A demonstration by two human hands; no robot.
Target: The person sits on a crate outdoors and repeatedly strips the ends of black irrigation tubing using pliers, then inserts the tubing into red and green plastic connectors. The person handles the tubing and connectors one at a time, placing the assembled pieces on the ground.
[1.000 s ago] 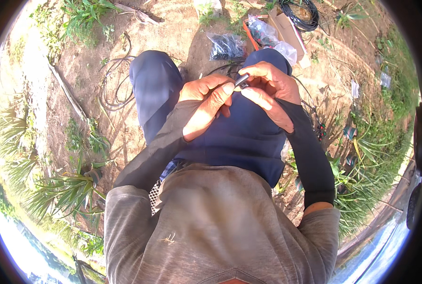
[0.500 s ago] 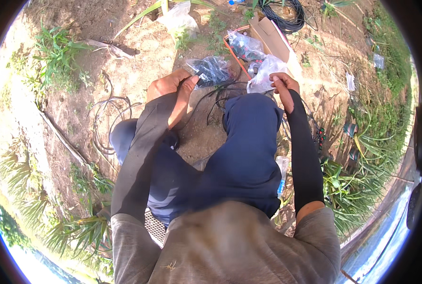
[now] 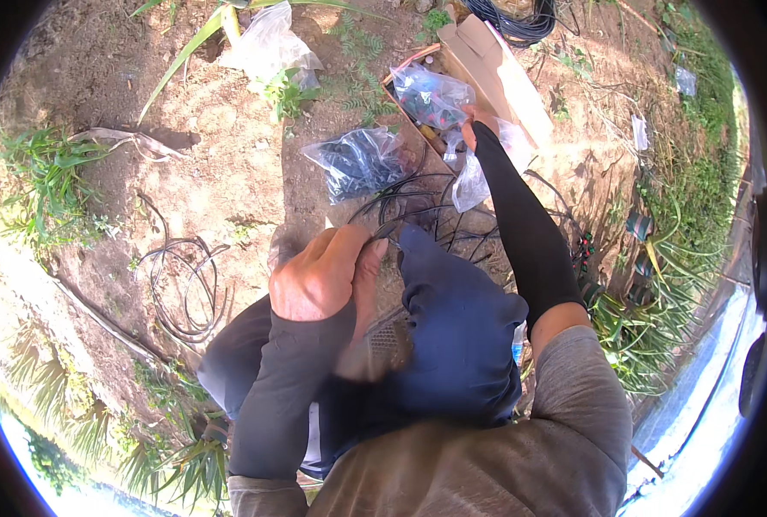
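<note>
My left hand (image 3: 323, 269) is closed above the ground beside my raised knee. Its thumb and forefinger pinch a thin black piece (image 3: 388, 229), too small to make out further. My right hand (image 3: 480, 126) reaches down over an open cardboard box (image 3: 495, 73), at the clear bag of small dark and coloured parts (image 3: 435, 93) in it. Its fingertips are hidden, so its grip does not show. A crumpled clear plastic bag (image 3: 471, 185) hangs over the box's near side, under my right wrist. Left of the box lies a clear bag of black parts (image 3: 362, 164).
Black tubing (image 3: 452, 226) lies in loops by my knee, with another loose coil (image 3: 185, 289) to the left. A thick black coil (image 3: 521, 21) sits behind the box. An empty-looking clear bag (image 3: 271, 47) rests far left. Spiky plants (image 3: 659, 319) grow at the right.
My left hand has come nearer and down, away from the bag of black parts. The right hand has let the crumpled bag drop lower and moved forward over the box. My head view has shifted.
</note>
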